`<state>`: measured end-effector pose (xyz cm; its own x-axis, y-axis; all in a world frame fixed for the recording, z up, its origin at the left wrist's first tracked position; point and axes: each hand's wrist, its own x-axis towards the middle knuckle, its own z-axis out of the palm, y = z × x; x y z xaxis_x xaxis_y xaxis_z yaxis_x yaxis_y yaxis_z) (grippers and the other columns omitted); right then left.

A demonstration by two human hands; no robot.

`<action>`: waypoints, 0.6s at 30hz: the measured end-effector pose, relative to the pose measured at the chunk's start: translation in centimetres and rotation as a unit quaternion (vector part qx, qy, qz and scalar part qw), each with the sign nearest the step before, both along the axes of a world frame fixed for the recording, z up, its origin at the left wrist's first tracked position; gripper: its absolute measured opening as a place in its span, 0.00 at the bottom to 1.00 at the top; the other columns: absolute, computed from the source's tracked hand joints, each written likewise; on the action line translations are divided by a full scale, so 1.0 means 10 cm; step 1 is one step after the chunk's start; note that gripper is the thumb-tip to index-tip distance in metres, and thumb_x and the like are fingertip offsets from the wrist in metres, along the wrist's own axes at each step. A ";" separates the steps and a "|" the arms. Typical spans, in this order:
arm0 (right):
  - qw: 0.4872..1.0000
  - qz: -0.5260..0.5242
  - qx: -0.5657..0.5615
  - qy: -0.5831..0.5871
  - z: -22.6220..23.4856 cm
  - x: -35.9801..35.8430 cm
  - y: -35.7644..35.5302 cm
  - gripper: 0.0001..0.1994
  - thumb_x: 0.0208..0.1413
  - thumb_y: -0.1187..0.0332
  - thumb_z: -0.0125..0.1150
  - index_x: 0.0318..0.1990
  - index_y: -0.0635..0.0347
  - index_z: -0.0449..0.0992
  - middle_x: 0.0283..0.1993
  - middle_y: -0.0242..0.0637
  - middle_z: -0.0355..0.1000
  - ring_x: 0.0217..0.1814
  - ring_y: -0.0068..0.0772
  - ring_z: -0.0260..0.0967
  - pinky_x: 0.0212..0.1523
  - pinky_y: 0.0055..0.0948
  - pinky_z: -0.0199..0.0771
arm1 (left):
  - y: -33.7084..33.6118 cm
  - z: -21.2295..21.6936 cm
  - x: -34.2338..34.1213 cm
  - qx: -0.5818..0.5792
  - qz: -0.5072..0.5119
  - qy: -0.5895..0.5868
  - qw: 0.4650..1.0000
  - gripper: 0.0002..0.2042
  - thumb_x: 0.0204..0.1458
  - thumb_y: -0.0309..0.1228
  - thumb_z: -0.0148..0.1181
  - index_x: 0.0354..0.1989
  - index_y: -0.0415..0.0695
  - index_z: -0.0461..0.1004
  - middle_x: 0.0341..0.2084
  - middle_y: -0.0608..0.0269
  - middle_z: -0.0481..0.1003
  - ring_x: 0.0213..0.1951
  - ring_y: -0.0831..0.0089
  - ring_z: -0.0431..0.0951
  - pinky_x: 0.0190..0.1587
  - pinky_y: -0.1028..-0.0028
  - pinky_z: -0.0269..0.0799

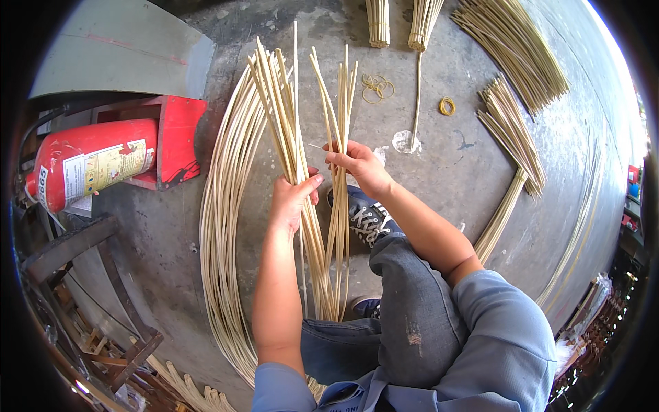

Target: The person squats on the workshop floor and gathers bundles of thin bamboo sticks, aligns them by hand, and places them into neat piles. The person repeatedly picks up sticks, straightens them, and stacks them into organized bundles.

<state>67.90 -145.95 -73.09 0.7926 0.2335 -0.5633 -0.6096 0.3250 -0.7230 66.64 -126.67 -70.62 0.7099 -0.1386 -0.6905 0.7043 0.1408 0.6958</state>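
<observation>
My left hand (295, 198) is closed around a thick bunch of pale rattan canes (280, 117) that stand up between my arms, their tops fanning out. To its right, my right hand (360, 165) grips a thinner bunch of canes (340, 226), thumb and fingers pinched near its upper part. Lower down, by my legs, the two bunches come close together. Just left of my left arm lies a long, curved heap of canes (223, 199) on the floor.
A red fire extinguisher (103, 161) lies at the left by a red box (182, 141). Far right are cane bundles (515, 51) and another bundle (515, 137). Yellow rubber bands (447, 106) lie on the concrete floor (439, 178). A metal frame (72, 247) stands lower left.
</observation>
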 end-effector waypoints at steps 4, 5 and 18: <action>1.000 0.026 0.006 -0.014 0.06 0.04 -0.04 0.20 0.64 0.65 0.61 0.59 0.67 0.72 0.48 0.39 0.78 0.50 0.26 0.73 0.55 0.29 0.72 | -0.03 0.00 0.03 -0.010 -0.012 -0.006 1.000 0.10 0.54 0.25 0.67 0.43 0.37 0.77 0.35 0.57 0.81 0.22 0.78 0.73 0.24 0.75 0.70; 0.999 0.027 0.016 -0.014 0.09 0.08 -0.02 0.20 0.65 0.65 0.60 0.60 0.68 0.71 0.50 0.41 0.78 0.52 0.28 0.74 0.56 0.30 0.73 | -0.03 0.01 0.05 -0.008 -0.013 -0.009 1.000 0.09 0.55 0.25 0.66 0.42 0.37 0.78 0.35 0.57 0.81 0.22 0.78 0.73 0.24 0.75 0.69; 0.954 0.197 -0.217 -0.067 0.22 0.20 -0.04 0.21 0.56 0.64 0.69 0.51 0.71 0.75 0.43 0.44 0.80 0.43 0.31 0.79 0.48 0.32 0.80 | -0.10 0.03 0.06 -0.001 -0.021 -0.016 1.000 0.08 0.54 0.24 0.67 0.41 0.36 0.78 0.29 0.63 0.78 0.22 0.76 0.73 0.23 0.75 0.69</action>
<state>69.94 -146.37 -70.91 0.7630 0.2953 -0.5750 -0.5160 -0.2575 -0.8170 67.21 -127.66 -70.37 0.7257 -0.1707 -0.6666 0.6864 0.1133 0.7183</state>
